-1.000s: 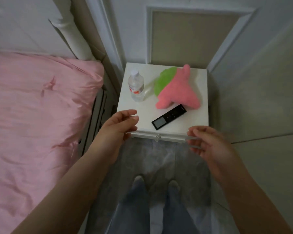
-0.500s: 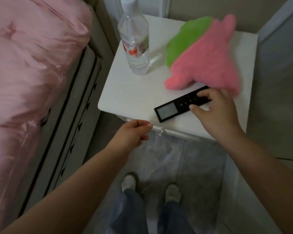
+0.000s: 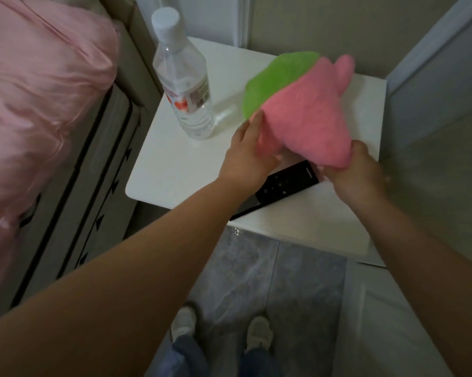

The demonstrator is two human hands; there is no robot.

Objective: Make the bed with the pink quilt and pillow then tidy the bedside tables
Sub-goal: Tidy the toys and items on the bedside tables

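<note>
A pink and green plush toy (image 3: 308, 110) is lifted a little off the white bedside table (image 3: 175, 170). My left hand (image 3: 249, 153) grips its near left corner and my right hand (image 3: 357, 172) grips its near right corner. Below the toy lies a black remote (image 3: 286, 186) on the table, partly hidden by my left wrist. A clear water bottle (image 3: 181, 80) with a white cap stands upright at the table's left side. The pink quilt (image 3: 38, 99) covers the bed at the left.
The bed's side frame (image 3: 93, 202) runs beside the table on the left. A wall panel (image 3: 436, 137) stands close on the right. A small drawer knob (image 3: 237, 232) shows under the table's front edge. My feet (image 3: 221, 333) stand on grey tiles.
My right hand left the remote and took the toy's right corner. My left hand rose from the table's front edge to the toy's left corner. The toy lifted slightly.
</note>
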